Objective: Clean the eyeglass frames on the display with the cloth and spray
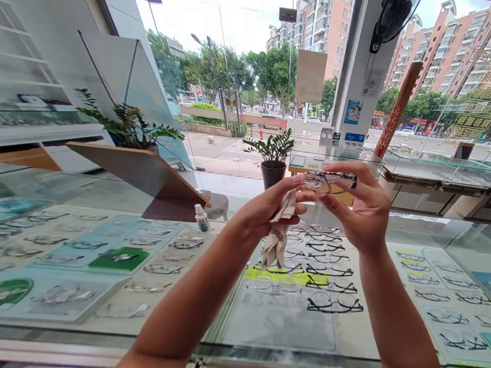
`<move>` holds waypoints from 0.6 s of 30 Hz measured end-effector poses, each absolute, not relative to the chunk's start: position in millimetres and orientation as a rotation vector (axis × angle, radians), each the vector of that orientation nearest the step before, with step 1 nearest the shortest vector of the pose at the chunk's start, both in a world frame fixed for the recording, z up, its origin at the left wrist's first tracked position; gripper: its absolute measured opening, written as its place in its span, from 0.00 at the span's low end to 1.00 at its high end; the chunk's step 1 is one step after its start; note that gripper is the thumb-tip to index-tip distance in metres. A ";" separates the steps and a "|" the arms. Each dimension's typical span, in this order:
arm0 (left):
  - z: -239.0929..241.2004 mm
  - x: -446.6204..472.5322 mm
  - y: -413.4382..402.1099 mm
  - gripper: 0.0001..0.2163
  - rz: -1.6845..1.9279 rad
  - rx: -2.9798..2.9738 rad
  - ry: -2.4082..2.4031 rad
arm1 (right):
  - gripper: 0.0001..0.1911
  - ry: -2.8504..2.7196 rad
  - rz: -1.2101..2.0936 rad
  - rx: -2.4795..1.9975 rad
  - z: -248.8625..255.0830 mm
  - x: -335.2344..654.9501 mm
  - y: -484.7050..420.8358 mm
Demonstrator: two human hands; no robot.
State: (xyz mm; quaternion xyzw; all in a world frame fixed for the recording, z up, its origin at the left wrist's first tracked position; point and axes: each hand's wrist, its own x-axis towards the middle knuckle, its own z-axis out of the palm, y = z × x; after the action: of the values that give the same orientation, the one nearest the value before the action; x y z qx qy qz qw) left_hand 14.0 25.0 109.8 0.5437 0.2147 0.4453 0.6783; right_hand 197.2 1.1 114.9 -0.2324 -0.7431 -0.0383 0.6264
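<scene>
Above the glass counter, both my hands hold up a pair of eyeglasses (342, 183) with a dark frame. My right hand (365, 207) pinches the right side of the frame between thumb and fingers. On the other side, my left hand (272, 203) has its thumb and fingers closed at the left end of the glasses. A beige cleaning cloth (276, 246) is tucked in the same left hand and hangs down from its fingers. On the counter to the left stands a small white spray bottle (201, 219).
Rows of eyeglasses (331, 284) lie under the glass counter top (200, 328). A potted plant (274, 158) stands behind the counter, and another plant (131, 127) is by a tilted wooden board (140, 170). A fan (392, 17) hangs on the pillar.
</scene>
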 end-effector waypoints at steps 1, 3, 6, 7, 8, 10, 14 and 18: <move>109.8 15.6 24.3 0.26 0.992 1.244 0.498 | 0.10 -1.685 -0.072 -0.535 114.7 198.2 1.4; 112.0 16.0 22.7 0.28 1.012 1.292 0.542 | 0.12 -1.645 -0.009 -0.526 115.2 202.1 1.9; 125.4 2.5 17.2 0.22 1.235 1.330 0.583 | 0.12 -1.602 0.119 -0.503 117.8 211.4 3.0; 132.8 -6.3 13.7 0.18 1.360 1.316 0.565 | 0.12 -1.600 0.164 -0.520 118.8 214.4 3.7; 141.2 -16.7 9.4 0.14 1.487 1.284 0.513 | 0.12 -1.603 0.213 -0.549 119.5 216.7 4.8; 158.2 -40.3 -0.5 0.14 1.694 1.165 0.368 | 0.12 -1.639 0.318 -0.618 119.6 218.0 8.1; 174.9 -84.9 -14.6 0.30 1.965 0.946 -0.088 | 0.15 -1.856 0.432 -0.801 110.6 205.6 16.3; 161.3 -118.5 -20.0 0.27 2.206 0.947 -0.403 | 0.16 -2.098 0.350 -0.946 91.5 183.2 20.9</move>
State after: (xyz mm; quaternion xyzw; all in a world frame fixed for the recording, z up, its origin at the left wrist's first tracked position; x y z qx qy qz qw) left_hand -118.5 -20.0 161.3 0.3649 -0.1555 0.8501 0.3463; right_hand 183.2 20.9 91.5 -0.3733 -0.8278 0.1379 0.3955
